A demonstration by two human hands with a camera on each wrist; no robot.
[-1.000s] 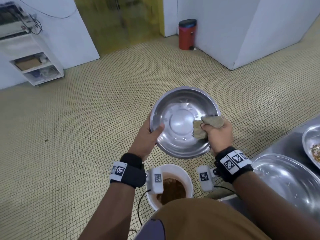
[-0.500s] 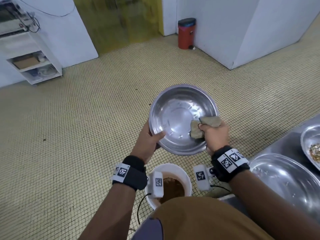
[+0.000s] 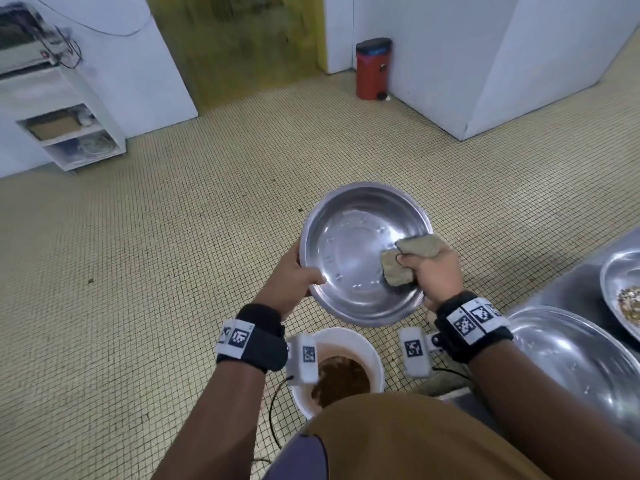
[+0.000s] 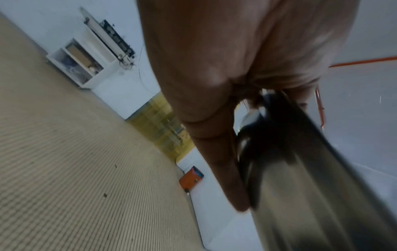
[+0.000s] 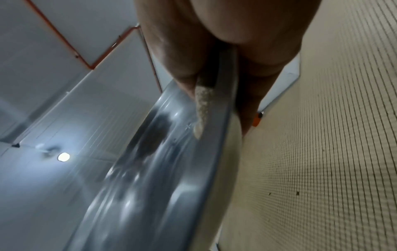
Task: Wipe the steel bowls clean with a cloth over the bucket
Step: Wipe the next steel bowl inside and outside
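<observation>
Wiping steel bowl [image 3: 349, 258], cloth [image 3: 398, 268] seemingly shifted slightly rimward

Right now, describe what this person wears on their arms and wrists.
Both forearms are bare, no sleeves. Each wrist carries a black band with white square-patterned marker tags, and a white camera block bearing the same kind of tag. Thin black cables trail beneath them.

Both forearms reach forward, each with a black band at the wrist. The left hand [image 3: 289, 282] grips the bowl's [image 3: 349, 251] left rim, thumb inside, fingers behind. The right hand [image 3: 434, 271] is curled around the cloth [image 3: 398, 268], pressing it on the bowl's inner right wall.
</observation>
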